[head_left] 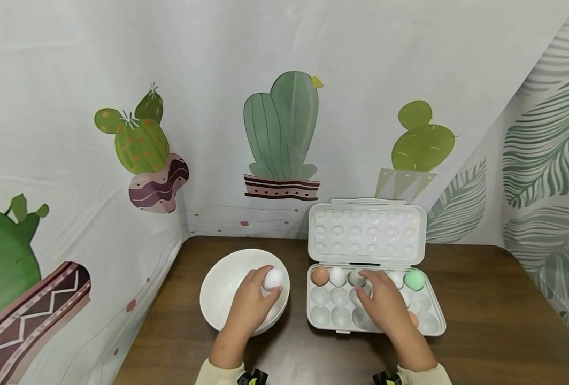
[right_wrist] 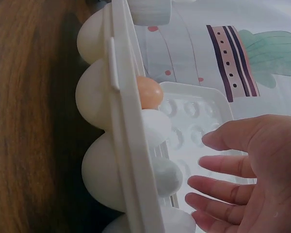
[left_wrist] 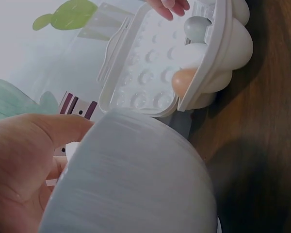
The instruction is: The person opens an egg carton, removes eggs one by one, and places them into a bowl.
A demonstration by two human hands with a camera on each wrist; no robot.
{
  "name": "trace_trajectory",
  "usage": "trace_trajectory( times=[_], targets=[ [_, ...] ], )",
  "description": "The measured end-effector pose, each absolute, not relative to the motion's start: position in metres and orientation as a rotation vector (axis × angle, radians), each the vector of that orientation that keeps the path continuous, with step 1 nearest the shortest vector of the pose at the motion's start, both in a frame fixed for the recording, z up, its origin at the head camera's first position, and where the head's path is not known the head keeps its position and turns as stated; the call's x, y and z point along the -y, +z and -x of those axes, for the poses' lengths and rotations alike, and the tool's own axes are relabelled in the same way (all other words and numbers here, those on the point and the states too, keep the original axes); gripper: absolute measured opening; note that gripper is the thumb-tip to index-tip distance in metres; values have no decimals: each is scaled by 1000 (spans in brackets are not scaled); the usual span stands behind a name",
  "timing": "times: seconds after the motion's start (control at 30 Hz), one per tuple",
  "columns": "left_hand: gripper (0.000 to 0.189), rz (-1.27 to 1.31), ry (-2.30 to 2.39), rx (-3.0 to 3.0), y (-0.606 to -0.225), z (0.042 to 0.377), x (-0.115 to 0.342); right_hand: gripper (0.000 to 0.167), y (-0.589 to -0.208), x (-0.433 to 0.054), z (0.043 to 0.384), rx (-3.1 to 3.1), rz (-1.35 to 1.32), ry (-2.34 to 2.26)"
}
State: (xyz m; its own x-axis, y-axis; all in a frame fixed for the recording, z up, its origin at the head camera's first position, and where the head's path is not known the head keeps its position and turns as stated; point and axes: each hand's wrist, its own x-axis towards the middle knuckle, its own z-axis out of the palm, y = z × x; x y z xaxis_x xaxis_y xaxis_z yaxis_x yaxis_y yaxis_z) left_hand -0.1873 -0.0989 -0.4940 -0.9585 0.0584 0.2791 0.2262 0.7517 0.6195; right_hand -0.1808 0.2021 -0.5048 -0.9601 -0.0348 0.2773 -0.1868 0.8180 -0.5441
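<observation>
While your left hand (head_left: pixel 248 303) pinches a white egg (head_left: pixel 273 279) in or just above the white bowl (head_left: pixel 221 289) (can't tell which), your right hand (head_left: pixel 384 302) is released, fingers extended over the open egg carton (head_left: pixel 340 316) on the counter (head_left: pixel 486 310).

The head view looks forward and down over the egg box (head_left: pixel 340 316). The left wrist view, rolled sideways, looks from its left, close past a bowl (left_wrist: pixel 140 174); the right, rolled oppositely, looks close from its front. Both share its lid (left_wrist: pixel 145 68).
</observation>
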Motion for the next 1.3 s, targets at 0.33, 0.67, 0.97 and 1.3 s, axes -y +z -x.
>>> trace_trajectory(
  times=[0.33,0.67,0.97,1.3],
  targets=[
    [45,191,-1002,2721,-498,190,107,38,-507,-208,183,2760,-125,843],
    [47,136,-998,2749,-499,191,112,40,-507,-212,181,2820,-88,825],
    [46,71,-971,2801,-499,190,115,44,-508,-215,183,2895,-29,813],
    [47,58,-940,2856,-501,191,116,42,-507,-216,181,2920,-54,739]
  ],
)
